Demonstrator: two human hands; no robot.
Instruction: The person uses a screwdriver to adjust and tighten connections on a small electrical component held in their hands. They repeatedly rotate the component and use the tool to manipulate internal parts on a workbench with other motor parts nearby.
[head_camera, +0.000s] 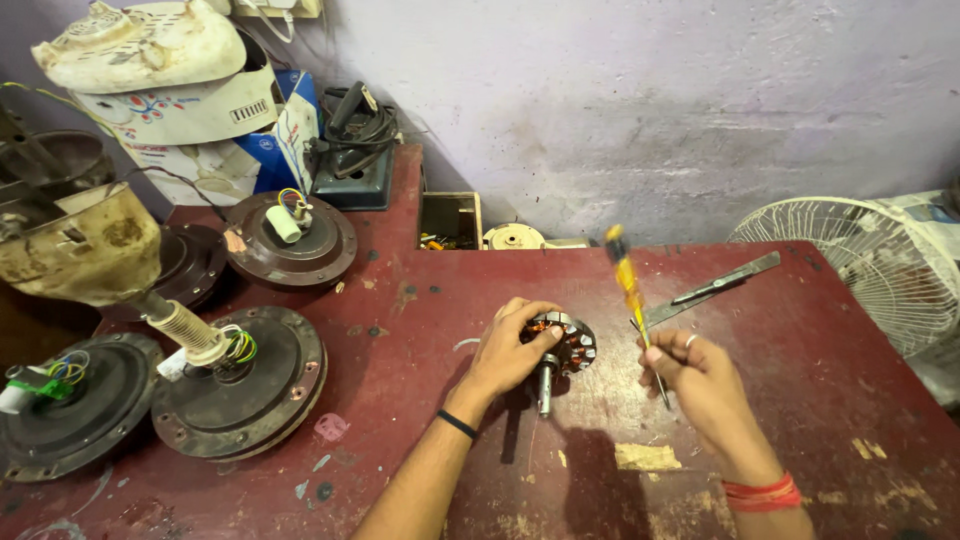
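Left hand (510, 350) is down on the red worktop (800, 350), fingers curled over the stator (568, 345) and gripping its near side. The stator sits tipped on the worktop, copper windings showing under the fingertips, its steel shaft (545, 385) poking out toward the wrist. Right hand (700, 375) is just to the right of it, closed around a screwdriver (632, 300). The yellow handle sticks up and away above the knuckles, the thin blade drops below the fist, tip close to the worktop; whether it touches, I can't tell. The two hands are near each other but apart, with the stator between them. A ring shows on the right hand, a red band at that wrist, a dark band at the left wrist. Beyond the right hand, a flat metal tool (715, 290) lies slanted on the worktop. Farther right stands a white fan guard (860, 270). Well off to the left of the left hand sit round dark motor housings (250, 385) with coloured wires, and a small open box (450, 218) lies beyond by the wall.
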